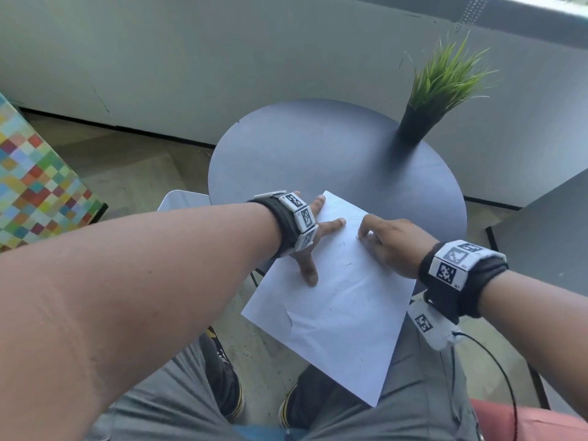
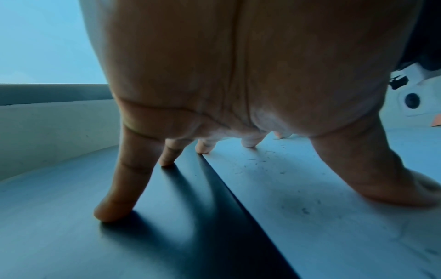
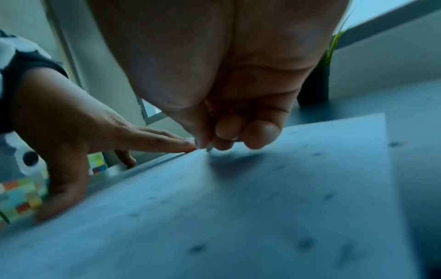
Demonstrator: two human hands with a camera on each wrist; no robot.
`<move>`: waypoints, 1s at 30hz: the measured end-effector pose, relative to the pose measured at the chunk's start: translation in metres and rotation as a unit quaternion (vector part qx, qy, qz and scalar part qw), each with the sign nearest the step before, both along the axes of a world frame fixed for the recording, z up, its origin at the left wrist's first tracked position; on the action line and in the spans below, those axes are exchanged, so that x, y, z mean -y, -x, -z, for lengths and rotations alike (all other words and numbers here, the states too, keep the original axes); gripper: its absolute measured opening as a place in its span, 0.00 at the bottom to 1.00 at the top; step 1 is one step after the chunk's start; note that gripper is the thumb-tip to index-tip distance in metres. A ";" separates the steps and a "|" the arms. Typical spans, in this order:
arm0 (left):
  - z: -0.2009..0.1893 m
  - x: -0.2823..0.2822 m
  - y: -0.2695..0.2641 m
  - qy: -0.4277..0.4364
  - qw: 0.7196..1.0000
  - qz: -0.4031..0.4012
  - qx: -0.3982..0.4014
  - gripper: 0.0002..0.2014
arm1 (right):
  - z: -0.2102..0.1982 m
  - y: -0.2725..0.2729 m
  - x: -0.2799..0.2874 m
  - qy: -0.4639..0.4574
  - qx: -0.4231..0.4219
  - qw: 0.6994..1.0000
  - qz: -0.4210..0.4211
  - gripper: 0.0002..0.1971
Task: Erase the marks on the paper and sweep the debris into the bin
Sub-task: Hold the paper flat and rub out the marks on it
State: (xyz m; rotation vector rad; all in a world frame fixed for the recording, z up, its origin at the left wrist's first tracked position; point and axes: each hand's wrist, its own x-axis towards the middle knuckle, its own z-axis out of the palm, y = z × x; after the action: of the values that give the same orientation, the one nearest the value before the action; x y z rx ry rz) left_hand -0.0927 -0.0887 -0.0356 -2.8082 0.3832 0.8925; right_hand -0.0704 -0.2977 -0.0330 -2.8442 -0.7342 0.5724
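A white sheet of paper (image 1: 334,307) lies on the round dark table (image 1: 318,148), its near half hanging past the table's edge over my lap. My left hand (image 1: 308,243) is spread flat, with straight fingers (image 2: 114,198) pressing the sheet's left edge and the table beside it. My right hand (image 1: 370,232) is curled near the sheet's far end and pinches a small eraser (image 3: 209,149) whose tip touches the paper (image 3: 262,207); most of the eraser is hidden. Dark crumbs of debris (image 1: 346,265) are scattered over the paper (image 2: 310,188).
A black pot of green grass (image 1: 416,122) stands at the table's far right. A white bin (image 1: 181,198) sits on the floor below the table's left edge. A colourful chequered block (image 1: 31,173) is at the far left, a grey chair (image 1: 541,233) at the right.
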 end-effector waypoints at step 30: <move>0.007 0.009 0.002 0.020 0.999 -0.025 0.016 0.66 | -0.004 0.011 -0.012 0.099 0.074 0.981 -0.147 0.05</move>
State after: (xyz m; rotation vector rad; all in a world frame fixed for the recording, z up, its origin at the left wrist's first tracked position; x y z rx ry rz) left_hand -0.0950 -0.0982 -0.0424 -2.8770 0.3326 0.8575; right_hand -0.0811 -0.2853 -0.0294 -3.0047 -1.2020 0.5002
